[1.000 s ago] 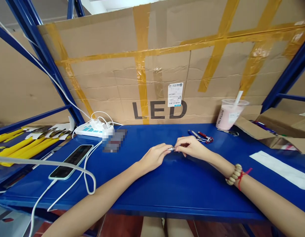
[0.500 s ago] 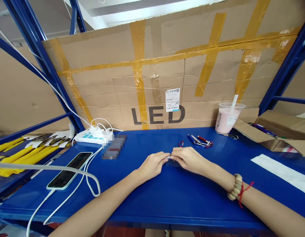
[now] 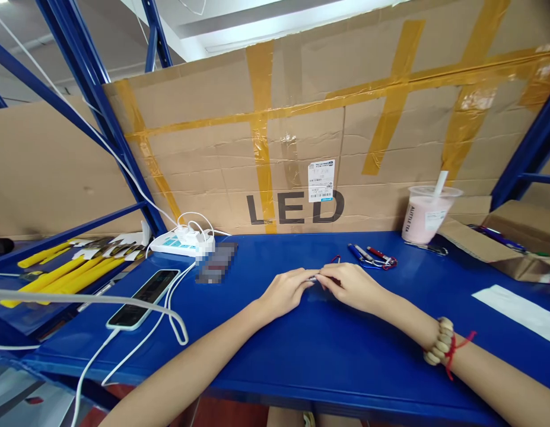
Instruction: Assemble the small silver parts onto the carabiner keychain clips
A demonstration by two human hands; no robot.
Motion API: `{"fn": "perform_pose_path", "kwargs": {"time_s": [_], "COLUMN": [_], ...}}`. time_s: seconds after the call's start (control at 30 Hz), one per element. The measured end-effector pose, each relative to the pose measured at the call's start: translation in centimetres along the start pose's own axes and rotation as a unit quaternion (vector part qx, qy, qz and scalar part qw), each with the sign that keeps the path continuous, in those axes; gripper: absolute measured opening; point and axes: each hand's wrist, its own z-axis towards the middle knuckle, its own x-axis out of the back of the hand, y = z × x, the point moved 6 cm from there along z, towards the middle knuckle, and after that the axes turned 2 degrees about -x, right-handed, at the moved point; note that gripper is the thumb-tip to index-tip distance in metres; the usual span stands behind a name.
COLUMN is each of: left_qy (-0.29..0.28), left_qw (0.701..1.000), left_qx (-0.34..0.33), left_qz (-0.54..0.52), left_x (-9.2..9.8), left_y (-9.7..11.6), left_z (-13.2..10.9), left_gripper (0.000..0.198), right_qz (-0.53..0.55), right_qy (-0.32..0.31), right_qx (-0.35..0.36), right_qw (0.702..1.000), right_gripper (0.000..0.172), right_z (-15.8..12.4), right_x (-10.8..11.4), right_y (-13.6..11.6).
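Note:
Above the middle of the blue shelf top, my left hand (image 3: 287, 292) and my right hand (image 3: 351, 284) meet at the fingertips. Both are closed on a small silvery piece (image 3: 313, 279), mostly covered by the fingers, so its kind is unclear. Just behind my right hand shows a bit of a small red clip (image 3: 336, 258). Farther back to the right lie blue, silver and red pen-like pieces (image 3: 368, 256) with carabiner clips.
A pink drink cup (image 3: 428, 216) with a straw stands back right, beside an open cardboard box (image 3: 528, 261). A white paper strip (image 3: 519, 311) lies in front. Left are a charging phone (image 3: 143, 299), a power strip (image 3: 181, 242), loose cables and yellow-handled tools (image 3: 74, 276).
The camera view has turned slightly left, so everything sits farther right in the picture. Both hands stay together on the small silvery piece, with the right fingers slightly shifted.

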Motion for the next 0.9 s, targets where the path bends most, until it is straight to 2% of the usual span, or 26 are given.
{"fn": "perform_pose_path", "kwargs": {"time_s": [0.33,0.47,0.63,0.9], "left_qy": [0.001,0.011,0.022,0.031], "left_qw": [0.998,0.996,0.993,0.995], "left_qx": [0.036,0.056,0.076,0.069], "left_qz": [0.053,0.065,0.086,0.068], "left_x": [-0.2,-0.1,0.2,0.0], "left_y": [0.1,0.0,0.0,-0.7], "left_z": [0.1,0.2,0.2,0.1], "left_gripper": [0.028,0.028,0.027,0.027], "right_qz": [-0.059,-0.087,-0.097,-0.111], "right_qy": [-0.002,0.051,0.149,0.149], "right_qx": [0.027,0.038,0.049,0.116], "right_qw": [0.998,0.994,0.983,0.976], "right_gripper": [0.043,0.045,0.035,0.032], "right_z": [-0.1,0.0,-0.2,-0.3], "right_x": [0.2,0.6,2.0,2.3], "right_y": [0.3,0.6,0.6,0.5]}}
